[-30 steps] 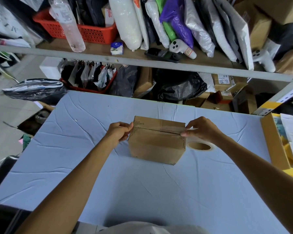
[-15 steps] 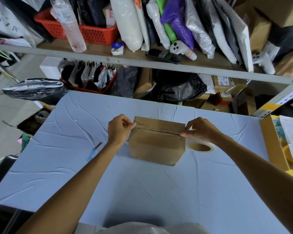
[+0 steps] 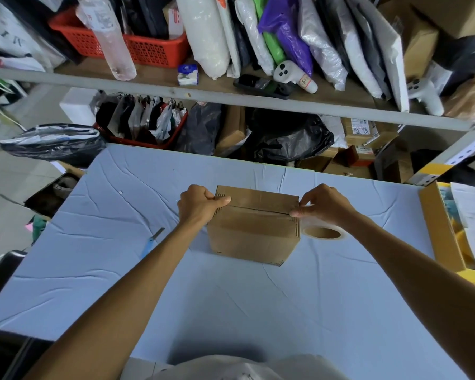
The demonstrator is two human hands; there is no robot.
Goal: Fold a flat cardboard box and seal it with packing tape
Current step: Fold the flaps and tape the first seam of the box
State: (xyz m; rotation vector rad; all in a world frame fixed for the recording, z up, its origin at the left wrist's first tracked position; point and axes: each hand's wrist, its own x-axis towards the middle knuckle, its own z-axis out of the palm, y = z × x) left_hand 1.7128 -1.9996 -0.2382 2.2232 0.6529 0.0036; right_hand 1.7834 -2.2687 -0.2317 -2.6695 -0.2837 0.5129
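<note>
The box (image 3: 254, 226) stood closed on the table (image 3: 231, 311), its top flaps meeting in a seam. The left hand (image 3: 196, 205) gripped the box's top left edge, fingers curled and thumb on top. The right hand (image 3: 322, 204) pinched its top right edge. A tape roll (image 3: 324, 233) lay flat just right of the box, and a blue cutter (image 3: 152, 238) lay well to its left.

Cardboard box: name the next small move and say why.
Probably fold the tape down over the right edge of the cardboard box and press it. The left hand pins the top seam's left end; the right hand pinches at the right end, just above the tape roll. The strip itself barely shows.
</note>
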